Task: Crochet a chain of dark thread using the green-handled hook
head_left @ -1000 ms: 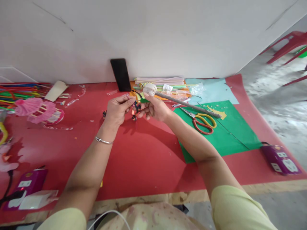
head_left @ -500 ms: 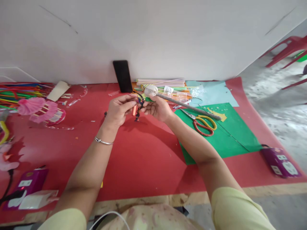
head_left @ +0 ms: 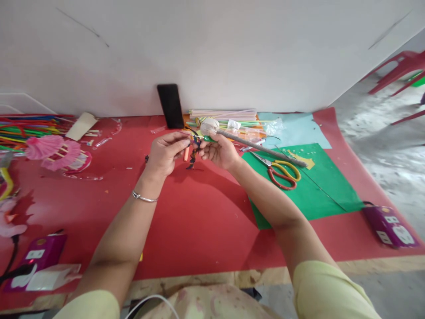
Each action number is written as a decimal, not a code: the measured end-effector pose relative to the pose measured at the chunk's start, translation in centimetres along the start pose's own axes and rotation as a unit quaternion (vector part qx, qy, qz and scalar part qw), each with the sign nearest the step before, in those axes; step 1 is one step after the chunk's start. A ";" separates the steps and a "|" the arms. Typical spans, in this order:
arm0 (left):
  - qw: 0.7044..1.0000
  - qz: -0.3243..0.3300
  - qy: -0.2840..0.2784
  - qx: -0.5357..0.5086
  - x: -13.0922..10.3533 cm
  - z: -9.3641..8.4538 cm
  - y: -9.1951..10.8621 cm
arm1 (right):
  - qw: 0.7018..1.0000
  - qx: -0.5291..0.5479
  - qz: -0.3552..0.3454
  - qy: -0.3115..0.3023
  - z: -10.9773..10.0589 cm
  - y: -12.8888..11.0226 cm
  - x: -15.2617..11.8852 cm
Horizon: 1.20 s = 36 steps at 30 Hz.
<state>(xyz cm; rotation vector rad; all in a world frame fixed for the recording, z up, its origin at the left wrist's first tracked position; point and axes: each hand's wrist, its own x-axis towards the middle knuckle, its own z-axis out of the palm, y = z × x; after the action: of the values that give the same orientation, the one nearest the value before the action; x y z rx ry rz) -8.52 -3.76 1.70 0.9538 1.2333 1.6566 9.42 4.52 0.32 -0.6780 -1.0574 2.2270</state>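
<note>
Between my two hands hangs a narrow crocheted strip (head_left: pixel 192 160) of dark yarn with orange and purple flecks. My left hand (head_left: pixel 164 153) pinches the yarn work with thumb and fingers. In my right hand (head_left: pixel 222 153) is a thin crochet hook with a green handle (head_left: pixel 208 138), its tip pointing left into the yarn. The exact loop at the tip is too small to make out. A silver bangle (head_left: pixel 144 196) circles my left wrist. Just beyond my right hand lies a grey stick with a pale wrapped round head (head_left: pixel 210 126).
Scissors (head_left: pixel 282 173) with yellow and red handles lie on a green sheet (head_left: pixel 318 195). A black phone (head_left: pixel 170 106) leans on the wall. A pink paper craft (head_left: pixel 64 153) and colourful sticks (head_left: pixel 33 128) are at left. Purple boxes (head_left: pixel 390 226) sit at both sides.
The crochet hook's tip and the yarn have shifted slightly between my fingers, and the strip's lower end has swung a little. Both arms stay almost where they were.
</note>
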 end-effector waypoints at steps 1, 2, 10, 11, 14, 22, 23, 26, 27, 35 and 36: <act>1.000 0.019 0.005 0.013 0.0 0.1 -0.1 | 1.000 0.005 -0.006 0.004 0.0 0.1 0.1; 0.999 0.040 0.013 0.027 0.0 0.1 -0.2 | 1.000 0.010 -0.013 0.008 0.1 0.2 0.1; 0.993 0.093 0.057 0.035 0.1 0.8 -1.1 | 0.994 0.044 -0.100 0.020 0.6 1.8 0.5; 0.995 0.078 0.055 0.024 0.1 0.8 -1.0 | 0.994 0.042 -0.102 0.018 0.7 1.8 0.5; 0.999 0.026 0.044 0.002 0.0 0.7 -0.3 | 0.995 0.033 -0.088 0.010 0.5 1.8 0.5; 0.999 -0.033 0.020 -0.015 -0.3 0.8 0.8 | 0.999 0.036 -0.027 -0.005 0.1 1.1 0.6; 0.999 -0.036 0.017 -0.016 -0.3 0.8 0.8 | 0.999 0.035 -0.023 -0.008 0.0 1.1 0.6; 0.999 -0.044 0.004 -0.023 -0.3 0.6 0.9 | 0.999 0.034 -0.022 -0.009 0.0 1.2 0.6; 0.998 -0.049 -0.001 -0.027 -0.2 0.6 0.9 | 0.999 0.035 -0.024 -0.007 -0.1 1.3 0.6; 0.998 0.034 0.021 0.046 0.2 -0.1 -0.5 | 0.999 0.020 -0.046 0.005 -0.3 1.9 0.7; 0.994 0.068 0.031 0.079 0.2 -0.1 -0.8 | 0.998 0.014 -0.056 0.014 -0.3 2.0 0.8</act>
<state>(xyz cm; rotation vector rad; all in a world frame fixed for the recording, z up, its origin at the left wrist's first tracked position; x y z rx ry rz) -8.58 -3.46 0.94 1.1105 1.3839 1.7257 8.48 4.22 -1.69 -0.6199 -1.0246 2.1265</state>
